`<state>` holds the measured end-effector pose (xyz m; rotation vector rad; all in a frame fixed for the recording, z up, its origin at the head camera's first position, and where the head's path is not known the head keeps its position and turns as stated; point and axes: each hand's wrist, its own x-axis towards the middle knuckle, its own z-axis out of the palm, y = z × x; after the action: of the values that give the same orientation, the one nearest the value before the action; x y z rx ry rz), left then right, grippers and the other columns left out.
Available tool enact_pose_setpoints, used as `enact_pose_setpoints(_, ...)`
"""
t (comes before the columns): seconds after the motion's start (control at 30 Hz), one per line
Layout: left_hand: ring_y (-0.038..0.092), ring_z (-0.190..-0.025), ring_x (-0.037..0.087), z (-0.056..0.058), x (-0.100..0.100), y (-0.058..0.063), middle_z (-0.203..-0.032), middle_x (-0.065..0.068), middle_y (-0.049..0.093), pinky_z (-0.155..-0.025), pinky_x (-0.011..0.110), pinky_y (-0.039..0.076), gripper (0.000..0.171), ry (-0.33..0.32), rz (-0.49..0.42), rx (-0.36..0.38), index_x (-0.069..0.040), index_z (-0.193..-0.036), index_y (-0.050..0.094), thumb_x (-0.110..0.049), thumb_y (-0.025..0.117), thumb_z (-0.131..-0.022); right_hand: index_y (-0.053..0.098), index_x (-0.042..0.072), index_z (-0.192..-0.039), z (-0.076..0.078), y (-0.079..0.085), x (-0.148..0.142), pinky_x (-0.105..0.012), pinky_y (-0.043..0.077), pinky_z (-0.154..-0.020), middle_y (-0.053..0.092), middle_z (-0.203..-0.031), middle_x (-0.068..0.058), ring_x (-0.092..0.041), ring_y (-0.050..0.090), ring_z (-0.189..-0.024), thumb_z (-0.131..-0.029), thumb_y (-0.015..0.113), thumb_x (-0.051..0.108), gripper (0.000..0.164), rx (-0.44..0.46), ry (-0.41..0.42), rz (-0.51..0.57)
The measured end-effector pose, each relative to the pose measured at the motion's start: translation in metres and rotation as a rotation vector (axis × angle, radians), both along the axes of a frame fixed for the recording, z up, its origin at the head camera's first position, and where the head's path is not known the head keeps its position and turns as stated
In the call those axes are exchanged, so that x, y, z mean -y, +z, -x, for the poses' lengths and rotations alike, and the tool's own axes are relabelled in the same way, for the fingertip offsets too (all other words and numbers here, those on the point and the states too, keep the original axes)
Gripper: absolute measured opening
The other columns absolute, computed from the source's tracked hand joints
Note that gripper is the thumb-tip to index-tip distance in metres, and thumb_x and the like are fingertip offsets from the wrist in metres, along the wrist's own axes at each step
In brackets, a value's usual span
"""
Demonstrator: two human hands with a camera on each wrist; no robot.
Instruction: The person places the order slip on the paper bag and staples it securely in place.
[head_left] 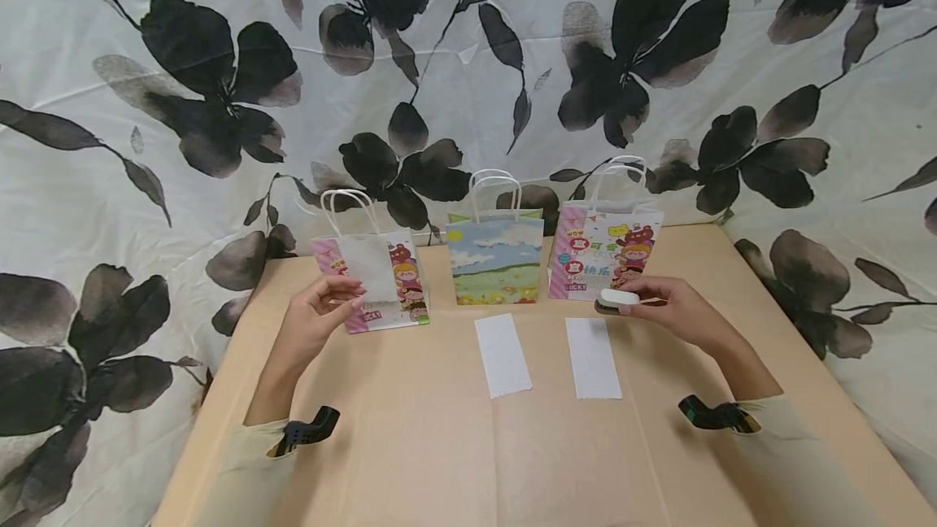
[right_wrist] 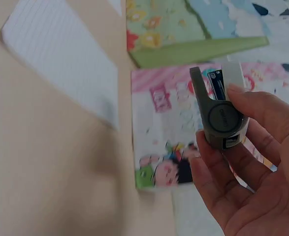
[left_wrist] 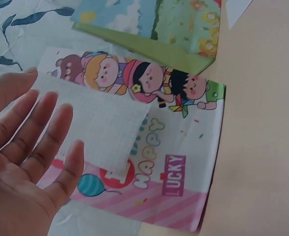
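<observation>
My left hand (head_left: 325, 307), fingers loosely bent and spread, hovers before the left paper bag (head_left: 410, 283), which has pink stripes and cartoon children. A white sheet (left_wrist: 105, 128) lies over the upper front of that bag. In the left wrist view the fingertips overlap the sheet's edge, with nothing visible gripped. My right hand (head_left: 666, 307) holds a small white and dark grey stapler (right_wrist: 223, 115) between thumb and fingers; its arms are spread apart. Behind the stapler stands the right paper bag (head_left: 578, 259), with a matching cartoon print.
Between the two cartoon bags stands a paper bag (head_left: 494, 259) with a sky and meadow print. Two white paper slips (head_left: 503, 356) lie flat on the light wooden table (head_left: 454, 462). A white cloth (head_left: 512, 104) with dark flowers hangs behind.
</observation>
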<state>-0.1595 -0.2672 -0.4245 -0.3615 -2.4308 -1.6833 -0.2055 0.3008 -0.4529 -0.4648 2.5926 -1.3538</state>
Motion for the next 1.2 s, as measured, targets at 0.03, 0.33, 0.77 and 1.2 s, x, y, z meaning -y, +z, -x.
enact_pose_setpoints(0.03,0.063,-0.102,0.013,0.0,-0.002,-0.001,-0.117,0.018,0.066,-0.087,0.017,0.05,0.032,-0.006,0.014,0.009,0.005,-0.126,0.062,-0.005,0.069,-0.096,0.071,0.01,-0.122,0.0,-0.003,-0.005,-0.02,0.051,-0.087,0.067,-0.122,-0.011,-0.02,0.062,-0.104,-0.093,0.076,0.028,0.035,-0.011,0.002,-0.01)
enact_pose_setpoints(0.33,0.062,-0.103,0.017,0.003,-0.022,-0.013,-0.119,0.019,0.065,-0.081,0.019,0.053,0.034,-0.089,0.025,0.126,0.001,-0.125,0.064,-0.012,0.072,-0.095,0.071,0.008,-0.12,-0.004,-0.027,-0.039,-0.017,0.051,-0.084,0.069,-0.118,-0.012,-0.014,0.064,-0.098,-0.092,0.076,0.027,0.034,-0.022,-0.018,-0.086)
enact_pose_setpoints(0.77,0.066,-0.105,0.026,0.008,-0.059,-0.047,-0.123,0.022,0.067,-0.087,0.038,0.055,0.031,-0.205,0.091,0.197,-0.002,-0.123,0.065,-0.013,0.073,-0.094,0.072,0.011,-0.12,-0.01,-0.043,-0.066,-0.02,0.051,-0.088,0.071,-0.117,-0.009,-0.02,0.062,-0.105,-0.092,0.076,0.03,0.034,-0.022,-0.032,-0.231)
enact_pose_setpoints(1.2,0.067,-0.101,0.025,0.022,-0.094,-0.059,-0.121,0.021,0.068,-0.089,0.041,0.055,0.036,-0.258,0.113,0.207,0.003,-0.127,0.063,-0.006,0.073,-0.093,0.068,0.002,-0.124,-0.012,-0.034,-0.062,-0.059,0.048,-0.1,0.065,-0.126,-0.021,-0.04,0.058,-0.119,-0.091,0.076,0.013,0.036,0.026,-0.004,-0.206)
